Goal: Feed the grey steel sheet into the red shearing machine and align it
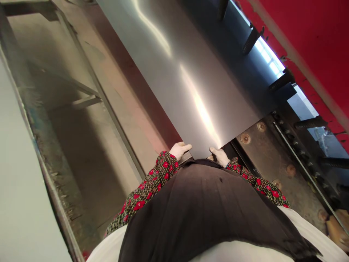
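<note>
A long, shiny metal sheet stretches from close to my waist up to the top of the head view, with bright light streaks on its surface. My left hand, in a pale glove, grips its left edge at the near end, thumb on top and the other fingers mostly hidden. At the near right corner, my right hand, also gloved, pinches the sheet with the thumb above and fingers partly underneath. The sheet's near end passes close to the dark apron I wear.
On the right stands a red machine body with several dark rods pointing toward the sheet. A worn metal bed with round bolts lies below it. To the left are a metal frame and a pale sheet with a rough edge.
</note>
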Available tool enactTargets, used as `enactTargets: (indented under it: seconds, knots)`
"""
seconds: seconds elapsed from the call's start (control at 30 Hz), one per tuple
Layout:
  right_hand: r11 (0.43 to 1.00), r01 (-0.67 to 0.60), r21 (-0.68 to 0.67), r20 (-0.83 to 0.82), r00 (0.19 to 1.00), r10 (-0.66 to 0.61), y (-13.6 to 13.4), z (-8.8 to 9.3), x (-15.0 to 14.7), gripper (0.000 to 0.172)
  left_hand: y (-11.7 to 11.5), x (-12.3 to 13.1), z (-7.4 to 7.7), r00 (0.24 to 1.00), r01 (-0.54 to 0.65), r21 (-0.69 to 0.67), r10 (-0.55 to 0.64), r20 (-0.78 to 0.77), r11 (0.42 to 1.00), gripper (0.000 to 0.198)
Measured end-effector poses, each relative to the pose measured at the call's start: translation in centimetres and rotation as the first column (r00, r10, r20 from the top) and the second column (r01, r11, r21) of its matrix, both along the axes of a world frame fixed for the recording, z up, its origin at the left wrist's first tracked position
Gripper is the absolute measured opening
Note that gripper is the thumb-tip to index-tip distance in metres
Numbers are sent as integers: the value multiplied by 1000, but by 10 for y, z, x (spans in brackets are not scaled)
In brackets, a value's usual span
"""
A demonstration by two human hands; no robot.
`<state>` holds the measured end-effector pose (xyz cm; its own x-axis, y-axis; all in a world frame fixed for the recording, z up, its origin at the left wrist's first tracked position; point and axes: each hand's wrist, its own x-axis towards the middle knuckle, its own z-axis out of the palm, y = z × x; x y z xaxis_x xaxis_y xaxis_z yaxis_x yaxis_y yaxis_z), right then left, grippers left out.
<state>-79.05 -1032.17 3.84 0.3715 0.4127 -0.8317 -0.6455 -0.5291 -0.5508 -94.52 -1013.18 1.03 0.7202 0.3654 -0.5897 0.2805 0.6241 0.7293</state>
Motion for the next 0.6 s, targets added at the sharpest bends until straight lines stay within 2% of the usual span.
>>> enactTargets:
  seconds: [0.27, 0.47, 0.6]
  knots:
    - [1000, -14, -16, -42, 999, 13, 4, 6, -5, 41, 3, -6, -9, 999, -19, 9, 19, -50, 1000, 46]
    - [1000, -4, 0, -73, 997, 4, 5, 4, -7, 42, 5, -7, -6, 997, 8, 51, -4, -71, 999, 44]
    - [1000, -10, 19, -62, 998, 11, 4, 0, -6, 42, 4, -7, -4, 1000, 21, 56, -20, -19, 998, 47]
